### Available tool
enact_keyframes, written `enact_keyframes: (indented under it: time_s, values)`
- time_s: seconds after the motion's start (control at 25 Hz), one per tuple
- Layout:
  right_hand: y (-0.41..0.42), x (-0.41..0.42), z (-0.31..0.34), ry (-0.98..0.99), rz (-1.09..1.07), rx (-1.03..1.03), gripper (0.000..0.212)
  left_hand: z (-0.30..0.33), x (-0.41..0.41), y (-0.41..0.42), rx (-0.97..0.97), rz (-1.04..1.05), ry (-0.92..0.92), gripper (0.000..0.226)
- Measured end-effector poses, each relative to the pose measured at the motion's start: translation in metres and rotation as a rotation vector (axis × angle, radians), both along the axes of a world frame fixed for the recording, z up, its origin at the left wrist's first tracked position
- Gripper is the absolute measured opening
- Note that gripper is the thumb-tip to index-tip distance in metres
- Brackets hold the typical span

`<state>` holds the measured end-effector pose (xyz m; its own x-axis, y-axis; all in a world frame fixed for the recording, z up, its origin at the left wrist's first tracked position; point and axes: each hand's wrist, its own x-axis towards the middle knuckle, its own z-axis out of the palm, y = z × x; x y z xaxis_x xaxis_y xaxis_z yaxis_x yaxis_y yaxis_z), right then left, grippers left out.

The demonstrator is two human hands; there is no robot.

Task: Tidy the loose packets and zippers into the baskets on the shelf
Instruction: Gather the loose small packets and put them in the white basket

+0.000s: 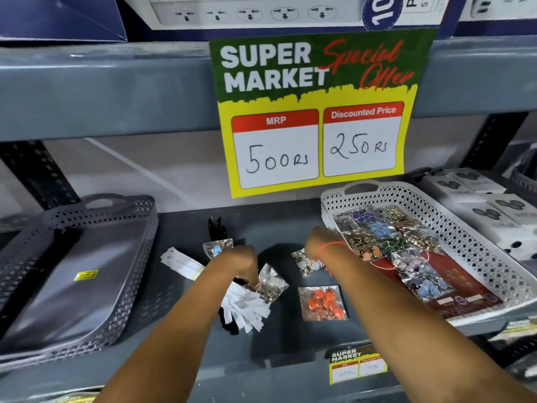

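My left hand (242, 264) reaches over a bundle of white zippers (247, 306) and pinches a clear packet of silver buttons (273, 283). My right hand (316, 242) is bent down at the wrist just above a packet of pale buttons (308, 264); its fingers are hidden. A packet of orange buttons (324, 303) lies loose on the shelf, and another packet (216, 248) sits by black zippers (216, 228). The white basket (406, 193) on the right holds several button packets. The grey basket (130, 228) on the left holds black zippers (65, 239).
A yellow and green price poster (316, 112) hangs from the upper shelf edge over the back of the shelf. White boxes (479, 199) are stacked right of the white basket. A small price tag (357, 365) sticks to the shelf's front lip.
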<state>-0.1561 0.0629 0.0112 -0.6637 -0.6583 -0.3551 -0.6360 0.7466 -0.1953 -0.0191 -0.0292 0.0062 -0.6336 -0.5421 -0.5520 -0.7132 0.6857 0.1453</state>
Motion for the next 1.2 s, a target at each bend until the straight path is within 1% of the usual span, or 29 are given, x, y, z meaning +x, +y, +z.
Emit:
enact_keyframes:
  time_s: [0.04,0.12,0.2,0.24,0.28,0.32,0.36,0.4,0.44,0.48,0.56,0.64,0.72,0.76,0.8,0.88,0.92,0.96,1.08,1.16,1.2]
  values:
    - [-0.001,0.003,0.002,0.085,0.031,0.049,0.035,-0.001,-0.002,0.002,-0.017,-0.013,-0.008,0.037]
    - [-0.004,0.01,0.005,0.222,0.096,0.101,0.038,0.001,-0.003,0.005,-0.025,-0.024,0.001,0.037]
    - [-0.007,0.017,0.009,0.295,0.123,0.034,0.035,0.01,-0.002,0.005,-0.007,0.006,0.077,0.034]
    - [-0.009,0.019,0.012,0.216,0.128,-0.042,0.028,0.016,-0.002,0.002,0.007,0.044,0.136,0.031]
    - [-0.01,0.017,0.013,0.024,0.123,-0.149,0.018,0.023,-0.002,-0.001,0.022,0.08,0.198,0.029]
    - [-0.01,0.018,0.014,-0.264,0.113,-0.222,0.01,0.029,-0.001,-0.005,0.033,0.108,0.252,0.028]
    - [-0.01,0.019,0.015,-0.574,0.092,-0.26,0.016,0.033,-0.001,-0.01,0.043,0.128,0.296,0.028]
    - [-0.009,0.02,0.014,-0.788,0.078,-0.29,0.023,0.036,-0.001,-0.014,0.048,0.153,0.337,0.027]
    - [-0.011,0.019,0.011,-0.865,0.078,-0.316,0.027,0.038,0.0,-0.019,0.051,0.191,0.385,0.027]
    - [-0.014,0.019,0.009,-0.864,0.089,-0.355,0.028,0.037,0.001,-0.023,0.056,0.235,0.433,0.026]
    - [-0.023,0.016,0.005,-0.822,0.071,-0.44,0.025,0.032,0.007,-0.034,0.059,0.349,0.523,0.023]
    - [-0.037,0.004,-0.001,-0.809,-0.033,-0.523,0.023,0.023,0.018,-0.046,-0.019,0.459,0.555,0.02]
    - [-0.05,-0.012,-0.009,-0.777,-0.184,-0.583,0.019,0.017,0.034,-0.051,-0.123,0.494,0.462,0.018]
    - [-0.054,-0.023,-0.015,-0.732,-0.259,-0.604,0.017,0.015,0.04,-0.051,-0.144,0.495,0.408,0.023]
    - [-0.057,-0.032,-0.022,-0.688,-0.321,-0.612,0.014,0.012,0.045,-0.051,-0.144,0.494,0.364,0.028]
    - [-0.06,-0.045,-0.034,-0.618,-0.405,-0.589,0.015,0.008,0.05,-0.052,-0.121,0.516,0.346,0.033]
    - [-0.06,-0.049,-0.039,-0.542,-0.409,-0.553,0.017,0.007,0.05,-0.052,-0.118,0.534,0.354,0.033]
    - [-0.059,-0.05,-0.039,-0.412,-0.37,-0.477,0.019,0.006,0.05,-0.053,-0.115,0.56,0.368,0.032]
    - [-0.06,-0.051,-0.039,0.009,-0.164,-0.232,0.029,0.003,0.045,-0.054,-0.088,0.626,0.425,0.028]
    - [-0.059,-0.044,-0.035,0.169,-0.069,-0.117,0.036,0.004,0.043,-0.052,-0.059,0.669,0.488,0.021]
    - [-0.057,-0.04,-0.029,0.232,-0.027,-0.109,0.037,0.006,0.041,-0.05,-0.048,0.679,0.522,0.018]
